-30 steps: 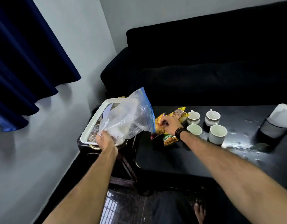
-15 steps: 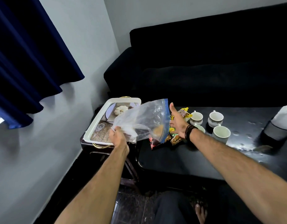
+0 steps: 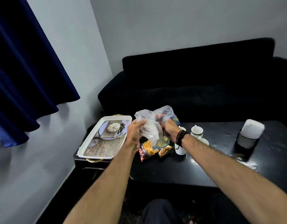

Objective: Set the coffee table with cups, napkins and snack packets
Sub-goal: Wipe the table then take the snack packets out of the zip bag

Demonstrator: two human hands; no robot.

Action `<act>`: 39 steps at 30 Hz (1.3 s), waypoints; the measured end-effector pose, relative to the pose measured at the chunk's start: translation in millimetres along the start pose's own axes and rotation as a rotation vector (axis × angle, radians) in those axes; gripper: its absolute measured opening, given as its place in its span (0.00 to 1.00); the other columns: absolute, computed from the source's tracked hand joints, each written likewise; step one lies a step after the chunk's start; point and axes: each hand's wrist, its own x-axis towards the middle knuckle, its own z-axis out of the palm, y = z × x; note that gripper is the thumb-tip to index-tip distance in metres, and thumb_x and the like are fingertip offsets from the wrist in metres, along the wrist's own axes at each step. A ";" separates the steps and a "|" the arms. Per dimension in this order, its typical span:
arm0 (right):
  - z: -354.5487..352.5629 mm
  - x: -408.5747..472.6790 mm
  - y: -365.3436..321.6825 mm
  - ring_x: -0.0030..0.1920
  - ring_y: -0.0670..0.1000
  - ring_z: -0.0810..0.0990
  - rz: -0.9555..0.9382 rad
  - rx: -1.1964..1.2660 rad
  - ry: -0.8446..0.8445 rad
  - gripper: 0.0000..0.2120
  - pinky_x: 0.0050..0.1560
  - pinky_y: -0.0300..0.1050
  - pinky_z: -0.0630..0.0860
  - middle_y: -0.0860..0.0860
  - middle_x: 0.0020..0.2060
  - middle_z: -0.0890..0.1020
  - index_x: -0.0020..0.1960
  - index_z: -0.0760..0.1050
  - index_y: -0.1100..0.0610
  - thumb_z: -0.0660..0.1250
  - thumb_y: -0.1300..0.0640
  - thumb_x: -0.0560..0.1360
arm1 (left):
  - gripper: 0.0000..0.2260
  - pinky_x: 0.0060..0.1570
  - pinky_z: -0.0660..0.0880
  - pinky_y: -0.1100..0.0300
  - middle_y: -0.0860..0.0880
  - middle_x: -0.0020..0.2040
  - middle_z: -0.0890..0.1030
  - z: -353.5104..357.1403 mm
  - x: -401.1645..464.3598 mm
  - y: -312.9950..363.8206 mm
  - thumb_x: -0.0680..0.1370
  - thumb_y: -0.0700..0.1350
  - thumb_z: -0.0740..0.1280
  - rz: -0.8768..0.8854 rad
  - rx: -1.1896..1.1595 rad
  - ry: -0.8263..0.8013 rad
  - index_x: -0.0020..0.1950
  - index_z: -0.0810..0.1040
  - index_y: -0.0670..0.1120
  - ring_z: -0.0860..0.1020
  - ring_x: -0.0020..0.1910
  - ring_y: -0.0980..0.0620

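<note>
A clear plastic bag (image 3: 151, 125) with a blue zip edge is held up over the left end of the black coffee table (image 3: 204, 167). My left hand (image 3: 134, 135) grips its left side and my right hand (image 3: 169, 130) grips its right side. Under the bag lie colourful snack packets (image 3: 151, 150) on the table. White cups stand beside them: one (image 3: 196, 131) behind my right wrist, another (image 3: 180, 151) partly hidden by the wrist. A black holder with white napkins (image 3: 251, 133) stands at the table's right.
A white tray (image 3: 105, 138) with a pumpkin picture rests on a small side table left of the coffee table. A black sofa (image 3: 196, 88) runs behind. A dark blue curtain (image 3: 26, 70) hangs at the left wall. My knees are below the table's near edge.
My right hand left the snack packets and took hold of the bag, which now hangs crumpled between both hands over the table. The view shifted left and up.
</note>
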 end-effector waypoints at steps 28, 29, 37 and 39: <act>-164.3 -138.3 -43.8 0.40 0.50 0.79 -0.104 0.333 0.451 0.21 0.38 0.45 0.78 0.52 0.51 0.78 0.74 0.64 0.55 0.56 0.64 0.81 | 0.11 0.38 0.76 0.59 0.51 0.37 0.80 214.7 -49.3 -52.7 0.69 0.32 0.69 0.188 0.178 -0.227 0.41 0.78 0.49 0.76 0.36 0.56; -173.3 -148.5 -46.3 0.43 0.51 0.79 -0.097 0.343 0.378 0.21 0.42 0.47 0.78 0.53 0.52 0.79 0.74 0.65 0.56 0.56 0.61 0.81 | 0.11 0.34 0.74 0.67 0.55 0.34 0.79 221.5 -55.5 -54.2 0.67 0.34 0.69 0.244 0.264 -0.219 0.38 0.77 0.50 0.74 0.32 0.62; -243.2 -219.2 -31.8 0.39 0.46 0.79 -0.188 0.056 0.509 0.04 0.38 0.42 0.79 0.51 0.42 0.79 0.47 0.73 0.53 0.68 0.55 0.78 | 0.05 0.36 0.71 0.63 0.47 0.36 0.79 311.3 -119.5 -93.6 0.70 0.35 0.65 0.221 0.525 -0.285 0.39 0.80 0.43 0.76 0.38 0.51; -276.6 -244.4 -18.5 0.39 0.49 0.78 -0.166 -0.004 0.632 0.12 0.37 0.43 0.79 0.52 0.41 0.77 0.42 0.71 0.53 0.73 0.64 0.73 | 0.06 0.31 0.69 0.65 0.48 0.33 0.76 340.7 -141.4 -105.9 0.70 0.37 0.68 0.097 0.508 -0.403 0.34 0.75 0.45 0.73 0.34 0.52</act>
